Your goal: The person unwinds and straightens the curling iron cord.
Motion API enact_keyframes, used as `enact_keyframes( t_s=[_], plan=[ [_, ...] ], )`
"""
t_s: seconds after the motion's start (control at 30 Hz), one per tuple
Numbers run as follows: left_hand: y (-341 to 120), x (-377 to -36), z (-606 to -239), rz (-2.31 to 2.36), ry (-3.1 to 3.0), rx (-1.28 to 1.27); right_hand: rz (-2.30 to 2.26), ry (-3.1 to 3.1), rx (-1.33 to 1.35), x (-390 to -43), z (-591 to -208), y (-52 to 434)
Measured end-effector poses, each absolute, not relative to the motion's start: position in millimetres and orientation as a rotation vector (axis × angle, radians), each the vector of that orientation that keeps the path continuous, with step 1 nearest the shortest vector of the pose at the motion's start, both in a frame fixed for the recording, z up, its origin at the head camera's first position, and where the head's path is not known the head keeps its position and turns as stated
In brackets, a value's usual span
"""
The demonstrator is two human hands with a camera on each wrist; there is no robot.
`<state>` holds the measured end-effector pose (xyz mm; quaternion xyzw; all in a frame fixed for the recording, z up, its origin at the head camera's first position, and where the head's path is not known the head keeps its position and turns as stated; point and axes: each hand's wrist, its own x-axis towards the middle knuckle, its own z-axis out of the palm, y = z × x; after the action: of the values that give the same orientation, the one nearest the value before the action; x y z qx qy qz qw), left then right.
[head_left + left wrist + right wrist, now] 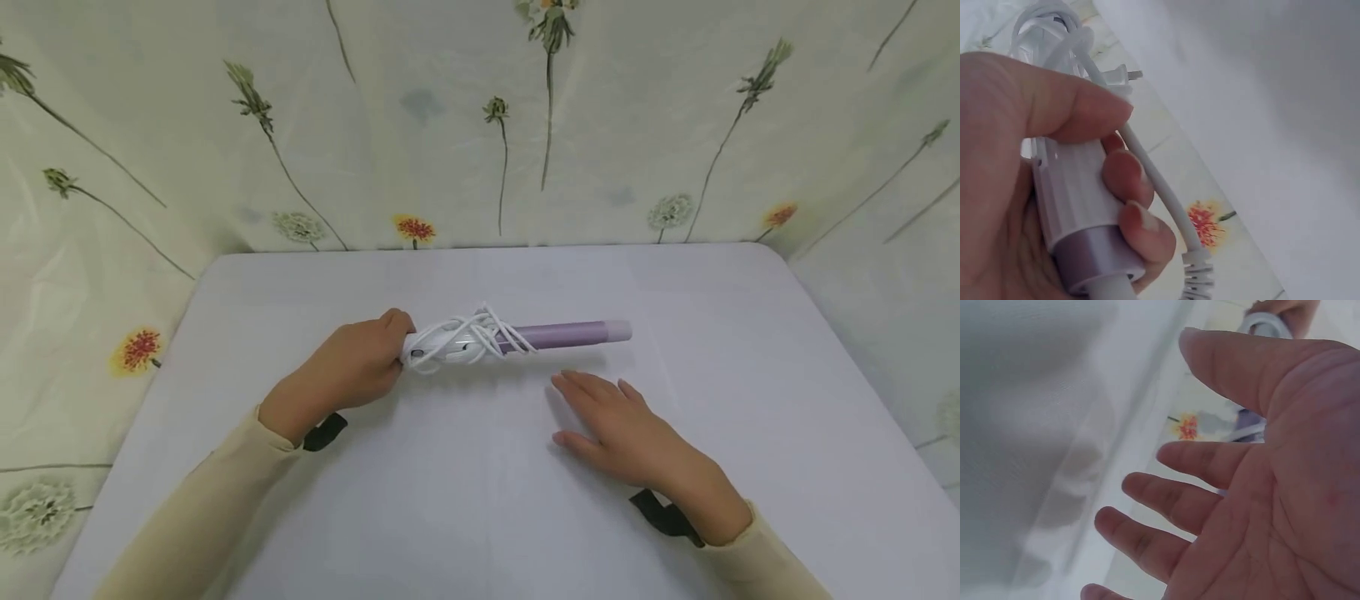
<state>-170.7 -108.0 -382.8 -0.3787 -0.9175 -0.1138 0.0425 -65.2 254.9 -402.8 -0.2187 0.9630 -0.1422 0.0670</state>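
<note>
My left hand [358, 360] grips the white handle of a curling iron [562, 335] with a purple barrel and a pale tip. Its white cord [491, 333] is wrapped loosely around the handle and the start of the barrel. The left wrist view shows curled fingers [1147, 234] and thumb around the ribbed handle [1079, 187], with the plug [1119, 76] dangling beyond. Below the barrel, on its right side, my right hand [618, 429] hovers with fingers extended, apart from the iron. Its bare palm [1260, 531] fills much of the right wrist view.
A white table [480, 500] with rounded far corners lies beneath both hands. Behind and beside it hangs a floral-patterned sheet [450, 150]. Each wrist wears a black strap [663, 512].
</note>
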Motion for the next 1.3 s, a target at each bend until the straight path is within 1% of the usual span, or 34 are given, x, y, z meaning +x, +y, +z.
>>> enact_keyframes(
  t_s=[0.23, 0.37, 0.5, 0.6, 0.73, 1.0, 1.13, 1.3],
  plan=[
    [-107.7, -150.7, -368.6, -0.442, -2.756, -1.215, -0.448, 2.925, -0.721, -71.7, -402.8, 254.0],
    [-109.6, -142.2, -360.2, -0.513, -2.743, -1.234, -0.563, 2.902, -0.752, -79.8, -410.5, 260.5],
    [-110.5, -134.0, -353.0, -0.653, -2.812, -1.246, -0.837, 2.747, -0.645, -94.9, -415.1, 269.2],
    [-110.5, -127.3, -349.6, -0.731, -2.859, -1.254, -1.128, 2.59, -0.689, -108.5, -413.4, 272.5],
    [-109.5, -118.9, -348.1, -0.762, -2.886, -1.296, -1.395, 2.355, -0.849, -119.6, -404.4, 265.7],
    [-108.6, -116.2, -350.3, -0.761, -2.901, -1.341, -1.453, 2.086, -0.78, -117.6, -384.5, 242.5],
    [-110.6, -118.0, -349.2, -0.79, -2.896, -1.34, -1.503, 2.112, -0.747, -124.3, -386.7, 248.7],
    [-111.9, -120.6, -350.0, -0.793, -2.895, -1.36, -1.561, 2.142, -0.801, -135.2, -386.4, 263.4]
  ],
)
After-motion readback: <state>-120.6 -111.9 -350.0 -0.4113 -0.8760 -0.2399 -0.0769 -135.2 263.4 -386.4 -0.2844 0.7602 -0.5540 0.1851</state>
